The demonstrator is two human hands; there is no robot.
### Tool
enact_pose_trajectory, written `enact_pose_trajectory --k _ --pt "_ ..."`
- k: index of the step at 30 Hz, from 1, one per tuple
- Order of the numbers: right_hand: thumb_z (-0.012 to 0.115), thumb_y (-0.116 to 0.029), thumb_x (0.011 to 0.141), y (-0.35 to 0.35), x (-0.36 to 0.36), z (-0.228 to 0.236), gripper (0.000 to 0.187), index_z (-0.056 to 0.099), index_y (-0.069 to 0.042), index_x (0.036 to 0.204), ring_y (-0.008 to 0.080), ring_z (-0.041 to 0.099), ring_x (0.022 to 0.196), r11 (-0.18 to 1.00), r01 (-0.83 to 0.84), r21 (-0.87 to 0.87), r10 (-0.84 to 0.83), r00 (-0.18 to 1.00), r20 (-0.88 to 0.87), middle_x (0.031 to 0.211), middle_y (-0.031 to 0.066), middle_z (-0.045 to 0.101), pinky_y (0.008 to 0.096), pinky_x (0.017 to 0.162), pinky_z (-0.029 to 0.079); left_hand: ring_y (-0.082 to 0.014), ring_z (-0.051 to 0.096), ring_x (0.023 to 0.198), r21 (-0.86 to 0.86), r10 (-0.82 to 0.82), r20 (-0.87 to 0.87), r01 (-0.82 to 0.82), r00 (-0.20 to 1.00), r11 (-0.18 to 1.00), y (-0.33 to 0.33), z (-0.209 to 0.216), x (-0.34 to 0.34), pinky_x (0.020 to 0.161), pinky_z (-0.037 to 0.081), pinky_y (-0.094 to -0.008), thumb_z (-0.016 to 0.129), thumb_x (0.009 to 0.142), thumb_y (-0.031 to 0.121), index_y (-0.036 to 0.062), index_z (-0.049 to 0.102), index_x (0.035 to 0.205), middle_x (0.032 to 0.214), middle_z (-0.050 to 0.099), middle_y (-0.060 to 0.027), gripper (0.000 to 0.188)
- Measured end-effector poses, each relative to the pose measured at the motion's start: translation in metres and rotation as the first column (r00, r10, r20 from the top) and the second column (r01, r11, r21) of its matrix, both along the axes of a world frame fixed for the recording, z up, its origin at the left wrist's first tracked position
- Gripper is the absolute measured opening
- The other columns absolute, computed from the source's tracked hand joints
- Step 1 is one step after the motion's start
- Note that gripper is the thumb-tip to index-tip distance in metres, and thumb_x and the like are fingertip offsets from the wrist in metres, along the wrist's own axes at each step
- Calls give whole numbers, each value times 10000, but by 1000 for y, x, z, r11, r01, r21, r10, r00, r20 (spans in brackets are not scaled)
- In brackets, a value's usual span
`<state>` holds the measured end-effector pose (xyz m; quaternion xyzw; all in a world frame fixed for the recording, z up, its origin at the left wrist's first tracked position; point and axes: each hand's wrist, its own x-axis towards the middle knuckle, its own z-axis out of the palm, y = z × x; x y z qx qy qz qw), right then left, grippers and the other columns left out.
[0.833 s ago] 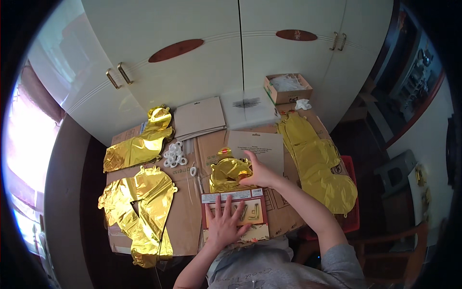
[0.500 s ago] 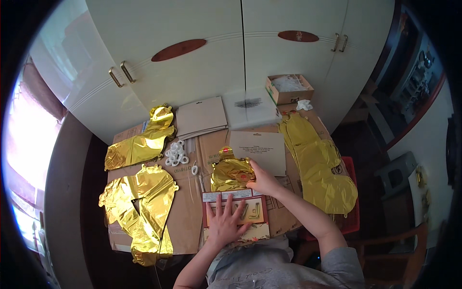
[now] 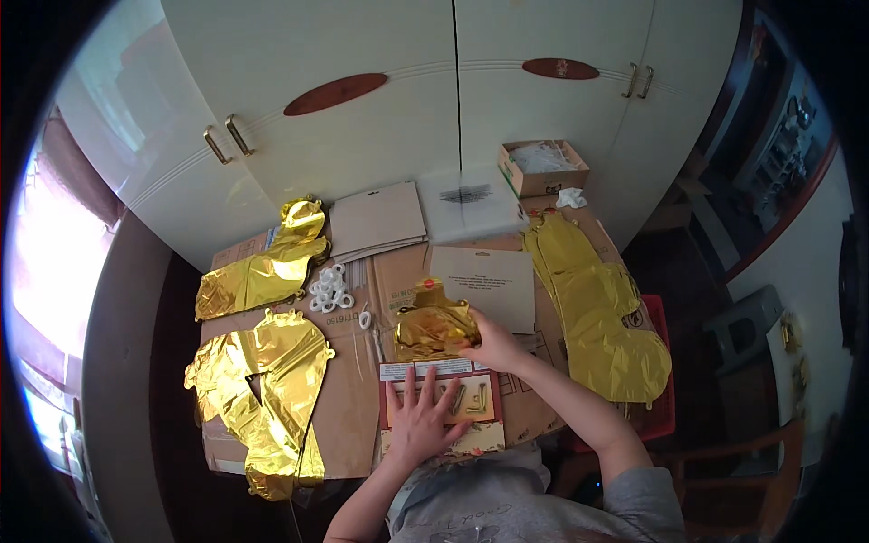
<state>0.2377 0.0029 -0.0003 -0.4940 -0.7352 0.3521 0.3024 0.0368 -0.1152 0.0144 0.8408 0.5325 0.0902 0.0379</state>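
My left hand (image 3: 422, 425) lies flat with spread fingers on a printed card packet (image 3: 480, 385) in red and cream, at the table's near edge. Just beyond it, a folded gold foil balloon (image 3: 433, 328) rests partly over the packet's far end, its tab with a red spot pointing away from me. My right hand (image 3: 489, 342) grips the balloon's right edge, thumb and fingers closed on the foil. Part of the foil is hidden under those fingers. Behind the balloon lies a grey-brown backing card (image 3: 493, 285) with print on it.
Flat gold foil balloons (image 3: 281, 362) lie at left, and a stack of them (image 3: 597, 317) at right above a red crate (image 3: 663, 412). White rings (image 3: 332, 288) form a pile left of centre. Grey cards (image 3: 378, 217) and a small box (image 3: 543, 169) stand along the back.
My right hand has shifted slightly on the foil's right edge, and the red mark near its fingers is no longer visible. My left hand stays flat on the packet.
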Motion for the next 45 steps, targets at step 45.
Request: enact_pose_trajectory --k 45 --pt "702 -350 804 -81 12 -13 503 636 15 1144 256 520 1291 769 -441 463 269 880 391 1328 152 580 382 1111 404 -331 528 1241 -113 133 122 -119 984 986 5 25 -73 1113 331 -513 659 815 168 33 689 1057 1261 602 -160 278"
